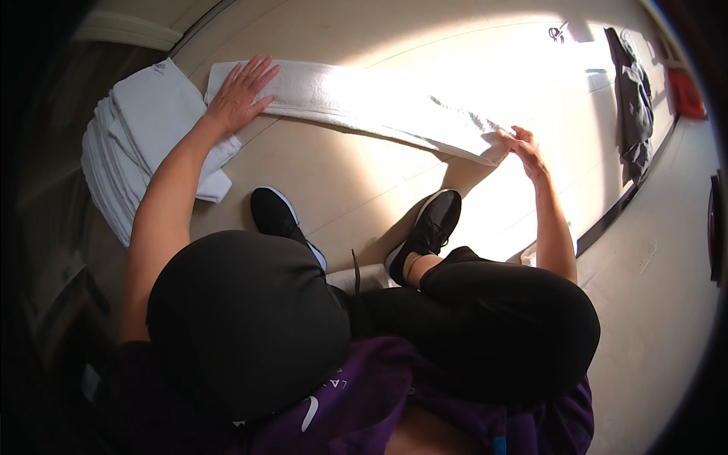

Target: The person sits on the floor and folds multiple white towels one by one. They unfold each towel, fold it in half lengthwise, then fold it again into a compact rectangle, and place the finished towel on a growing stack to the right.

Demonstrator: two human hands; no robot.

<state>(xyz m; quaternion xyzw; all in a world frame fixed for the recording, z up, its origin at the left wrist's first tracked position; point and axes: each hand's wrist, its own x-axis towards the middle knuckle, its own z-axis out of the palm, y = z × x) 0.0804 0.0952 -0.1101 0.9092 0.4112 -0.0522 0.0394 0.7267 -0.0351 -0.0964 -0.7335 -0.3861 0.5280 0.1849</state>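
A long white towel (341, 94), folded into a strip, stretches across the tiled floor before my feet. My left hand (242, 96) rests palm down on its left end, fingers spread. At the other end, my right hand (524, 149) pinches the near corner between thumb and fingers, and a shadow falls on the floor below it. Strong sunlight washes out the middle and far right of the towel. Left of the strip, beside my left forearm, lies a pile of white folded towels (153, 108), partly hidden by that arm.
My black shoes (276, 210) stand on the tiles (341, 170). A dark grey garment (634, 108) lies along the right wall (642, 284), with a red object (687, 94) past it. Scissors or a similar small tool (557, 34) lie at the far right. A white door frame (128, 28) is at upper left.
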